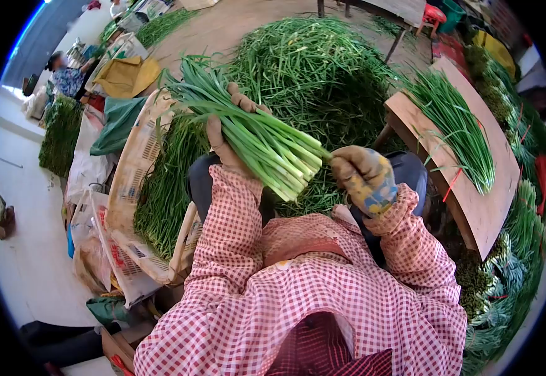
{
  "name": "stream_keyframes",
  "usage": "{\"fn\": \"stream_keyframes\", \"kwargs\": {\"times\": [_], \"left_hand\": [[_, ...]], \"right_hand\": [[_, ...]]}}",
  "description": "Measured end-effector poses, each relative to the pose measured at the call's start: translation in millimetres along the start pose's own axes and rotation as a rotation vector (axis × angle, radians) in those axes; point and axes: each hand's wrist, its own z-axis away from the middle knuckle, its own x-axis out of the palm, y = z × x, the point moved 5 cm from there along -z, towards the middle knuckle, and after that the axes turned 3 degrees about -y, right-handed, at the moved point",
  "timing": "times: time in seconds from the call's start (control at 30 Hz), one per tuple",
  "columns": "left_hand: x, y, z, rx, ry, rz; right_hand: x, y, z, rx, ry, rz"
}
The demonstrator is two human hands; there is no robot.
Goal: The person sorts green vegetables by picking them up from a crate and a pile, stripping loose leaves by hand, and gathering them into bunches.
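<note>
My left hand [224, 139], in a soiled glove, is wrapped round a bunch of garlic chives [257, 141]. The bunch slants across my lap, with its leaves up to the left and its pale cut ends toward the right. At those ends, my right hand [365, 178], in a blue and yellow stained glove, is closed with thumb and fingers pinched together. A single stalk end reaches into its fingertips; the rest of what it grips is hidden. Beyond both hands rises a large heap of loose green leaves [310, 62].
A plastic basket [121, 197] of chives stands at my left. On my right, a curved board [498, 163] bears a loose chive bunch [457, 122] and red ties. Many stacked bunches [523, 213] line the far right. A person [69, 78] sits at the upper left.
</note>
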Motion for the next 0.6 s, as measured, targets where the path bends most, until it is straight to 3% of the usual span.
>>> {"fn": "stream_keyframes", "kwargs": {"times": [0.03,0.07,0.1,0.17,0.23,0.27,0.3,0.43,0.47,0.6], "left_hand": [[-2,9,-2,0.006,-0.049,-0.057],[-8,15,-5,-0.011,-0.127,0.150],[-3,26,-8,0.012,-0.129,0.140],[-6,64,-13,0.304,0.112,0.001],[-12,94,-15,0.399,0.117,-0.090],[-11,104,-14,0.360,0.123,-0.177],[-11,109,-14,0.316,0.130,-0.262],[-16,101,-10,0.308,0.286,-0.119],[-13,97,-12,0.344,0.331,-0.123],[-8,74,-14,0.216,0.421,-0.135]], "right_hand": [[-2,2,0,0.070,0.034,-0.163],[-6,7,1,0.059,0.139,-0.252],[-10,17,2,0.049,0.240,-0.342],[-23,66,2,0.191,0.311,-0.386],[-33,139,5,0.452,0.101,-0.083],[-21,144,-1,0.604,-0.162,0.241],[-13,137,4,0.517,-0.201,0.478],[35,60,-21,0.116,0.030,0.037],[42,37,-26,0.167,0.039,-0.104],[37,-67,-40,-0.453,0.163,0.340]]}}
